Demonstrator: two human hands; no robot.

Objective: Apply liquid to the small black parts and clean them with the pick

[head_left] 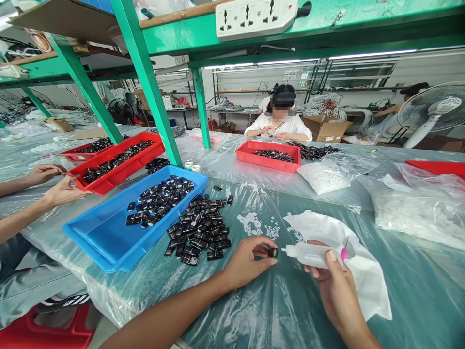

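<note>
My left hand (249, 261) pinches a small black part (272, 252) between thumb and fingertips, just above the plastic-covered table. My right hand (336, 286) is wrapped round a small white squeeze bottle (308, 255) lying sideways, its nozzle pointing at the black part and almost touching it. A white cloth (366, 271) lies under and behind my right hand. A loose pile of black parts (199, 228) sits left of my left hand, beside a blue tray (109, 232) that holds more of them.
A co-worker's hands (54, 186) work at the left by red trays (119, 167) of black parts. Another person (279, 123) sits across the table behind a red tray (269, 155). Bags of white pieces (417, 208) lie at the right. Green shelf posts (152, 92) rise from the table.
</note>
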